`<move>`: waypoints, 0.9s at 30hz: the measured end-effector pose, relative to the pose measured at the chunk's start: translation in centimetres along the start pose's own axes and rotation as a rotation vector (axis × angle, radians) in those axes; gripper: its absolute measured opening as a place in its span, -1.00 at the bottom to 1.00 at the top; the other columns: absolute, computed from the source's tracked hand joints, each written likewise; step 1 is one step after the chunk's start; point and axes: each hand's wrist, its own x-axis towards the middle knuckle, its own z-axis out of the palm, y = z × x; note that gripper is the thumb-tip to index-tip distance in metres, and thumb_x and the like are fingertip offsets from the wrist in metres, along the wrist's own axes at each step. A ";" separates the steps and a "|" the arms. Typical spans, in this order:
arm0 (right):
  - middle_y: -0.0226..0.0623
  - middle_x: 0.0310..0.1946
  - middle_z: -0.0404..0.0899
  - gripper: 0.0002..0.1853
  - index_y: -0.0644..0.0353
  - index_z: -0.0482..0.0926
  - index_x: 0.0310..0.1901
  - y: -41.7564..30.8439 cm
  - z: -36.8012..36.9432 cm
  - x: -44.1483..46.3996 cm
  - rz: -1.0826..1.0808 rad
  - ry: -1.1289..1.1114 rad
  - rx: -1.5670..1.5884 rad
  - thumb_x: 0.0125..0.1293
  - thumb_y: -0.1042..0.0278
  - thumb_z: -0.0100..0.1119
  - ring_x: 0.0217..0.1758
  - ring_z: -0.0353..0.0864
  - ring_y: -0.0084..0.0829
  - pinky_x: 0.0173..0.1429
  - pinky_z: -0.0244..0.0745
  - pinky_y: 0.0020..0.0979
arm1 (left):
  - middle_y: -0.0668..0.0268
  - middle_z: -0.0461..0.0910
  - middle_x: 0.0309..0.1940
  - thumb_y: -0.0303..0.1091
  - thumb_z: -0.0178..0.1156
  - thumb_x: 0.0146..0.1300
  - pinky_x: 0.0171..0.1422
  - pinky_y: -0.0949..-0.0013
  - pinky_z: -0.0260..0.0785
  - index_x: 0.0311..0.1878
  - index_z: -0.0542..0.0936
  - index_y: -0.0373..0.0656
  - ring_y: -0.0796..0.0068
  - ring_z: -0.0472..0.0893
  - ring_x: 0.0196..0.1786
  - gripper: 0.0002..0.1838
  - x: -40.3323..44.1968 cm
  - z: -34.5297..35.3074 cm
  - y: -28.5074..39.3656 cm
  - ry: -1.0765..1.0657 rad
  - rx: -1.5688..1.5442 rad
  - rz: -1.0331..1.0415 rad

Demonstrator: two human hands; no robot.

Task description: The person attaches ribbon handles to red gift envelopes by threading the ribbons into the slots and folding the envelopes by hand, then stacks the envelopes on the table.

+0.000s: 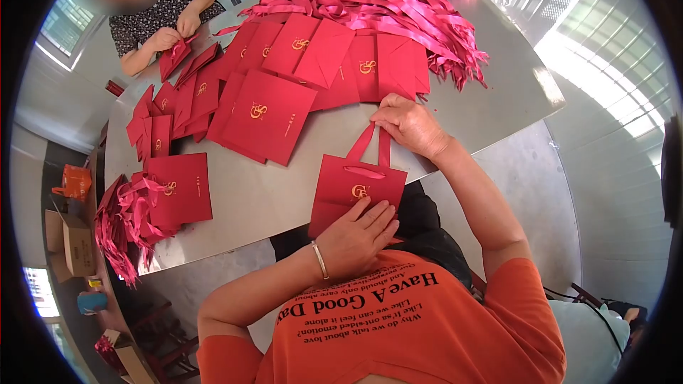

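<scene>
A red paper bag with a gold logo lies at the table's near edge, its ribbon handle pulled up away from me. My right hand is closed on the top of the ribbon loop. Flat on the front of the bag, fingers stretched out, rests my left hand; a bracelet is on that wrist. Beyond the bag, red bags lie in overlapping stacks. Behind them is a large heap of pink-red ribbons.
A co-worker across the metal table holds a red bag at the far left. More bags with ribbons lie at the left edge. Cardboard boxes stand beyond that edge.
</scene>
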 end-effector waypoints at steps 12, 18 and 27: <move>-0.27 -0.24 0.60 -0.89 0.14 0.67 -0.24 -0.8 -0.3 -0.1 0.076 0.005 -0.180 0.18 0.49 0.27 -0.23 0.65 -0.19 -0.13 0.59 -0.27 | 0.06 0.43 0.28 -0.32 0.06 0.22 0.49 -0.13 0.12 0.24 0.45 -0.27 0.12 0.40 0.37 -0.50 -3.3 1.1 -2.6 0.158 0.222 0.135; -0.27 -0.26 0.62 -0.88 0.21 0.65 -0.21 0.1 -0.5 -0.7 0.076 0.101 0.032 0.28 0.38 0.25 -0.27 0.65 -0.27 -0.17 0.56 -0.32 | 0.04 0.42 0.29 -0.45 0.10 0.17 0.51 -0.05 0.12 0.26 0.44 -0.22 0.13 0.37 0.40 -0.48 -5.5 -3.6 -2.3 0.231 0.120 0.040; -0.44 -0.32 0.60 -0.72 0.26 0.61 -0.04 -6.6 0.3 -2.3 0.778 0.112 0.866 0.48 0.20 0.08 -0.33 0.49 -0.67 -0.25 0.43 -0.57 | 0.13 0.49 0.20 -0.50 -0.07 0.46 0.35 0.10 0.37 0.30 0.34 -0.24 0.24 0.51 0.24 -0.63 -5.0 -5.3 -1.9 1.643 -1.602 -0.520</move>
